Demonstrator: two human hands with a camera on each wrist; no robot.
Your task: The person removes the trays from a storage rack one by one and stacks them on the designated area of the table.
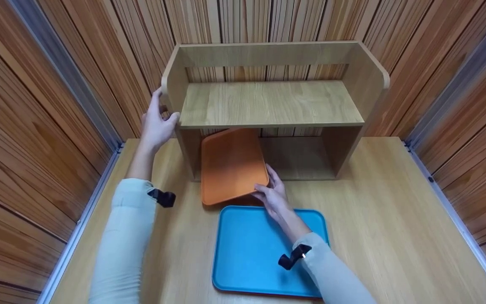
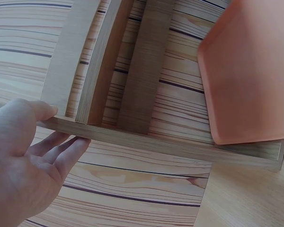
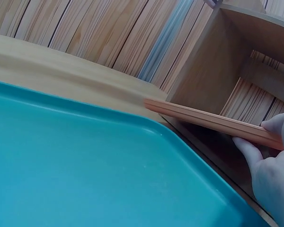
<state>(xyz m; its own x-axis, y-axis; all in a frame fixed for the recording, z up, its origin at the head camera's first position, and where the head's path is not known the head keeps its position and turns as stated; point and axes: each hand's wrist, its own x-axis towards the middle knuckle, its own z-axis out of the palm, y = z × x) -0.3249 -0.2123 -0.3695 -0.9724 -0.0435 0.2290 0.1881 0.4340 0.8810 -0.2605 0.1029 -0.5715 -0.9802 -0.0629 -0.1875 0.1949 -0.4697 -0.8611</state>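
An orange tray (image 1: 232, 164) sits tilted partly inside the lower left of a wooden shelf (image 1: 268, 103), its near end sticking out in front. My right hand (image 1: 274, 194) pinches the tray's near right corner; in the right wrist view the thumb and fingers lie on either side of the orange tray's edge (image 3: 213, 122). At the shelf's left side panel (image 2: 146, 139), my left hand (image 1: 157, 124) grips the board's front edge between thumb and fingers. A blue tray (image 1: 260, 253) lies flat on the table in front of the shelf, under my right forearm.
The shelf stands on a light wooden table (image 1: 395, 219) against a wood-plank back wall (image 1: 243, 21). Plank side walls with metal rails (image 1: 449, 207) bound the table left and right. A reddish edge shows beneath the blue tray's near rim.
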